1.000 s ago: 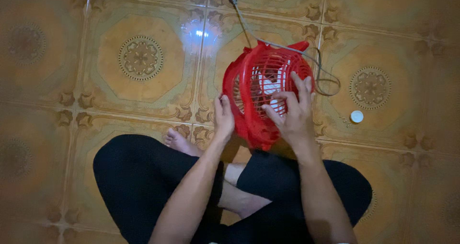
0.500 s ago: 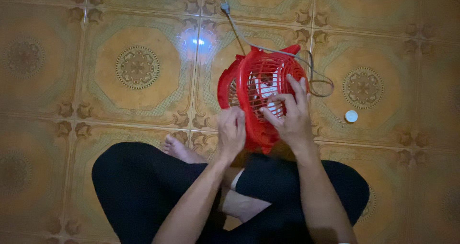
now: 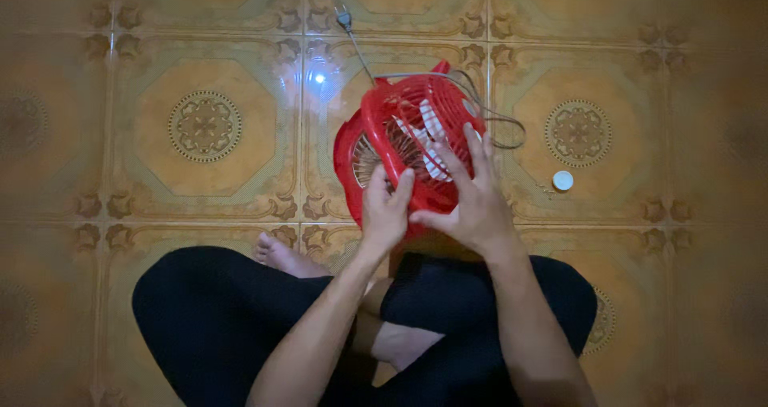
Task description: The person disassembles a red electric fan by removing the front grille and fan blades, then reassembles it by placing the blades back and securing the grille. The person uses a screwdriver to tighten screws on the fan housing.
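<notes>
Your left hand (image 3: pixel 386 209) grips the red fan (image 3: pixel 408 147) at its lower rim, while your right hand (image 3: pixel 472 195) lies spread across its grille, the fan tilted just beyond both.

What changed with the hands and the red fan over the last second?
The left hand slid from the red fan's left side rim round to the front grille, closing in beside the right hand. The right hand stayed on the grille; the cord and the white cap lie as before.
</notes>
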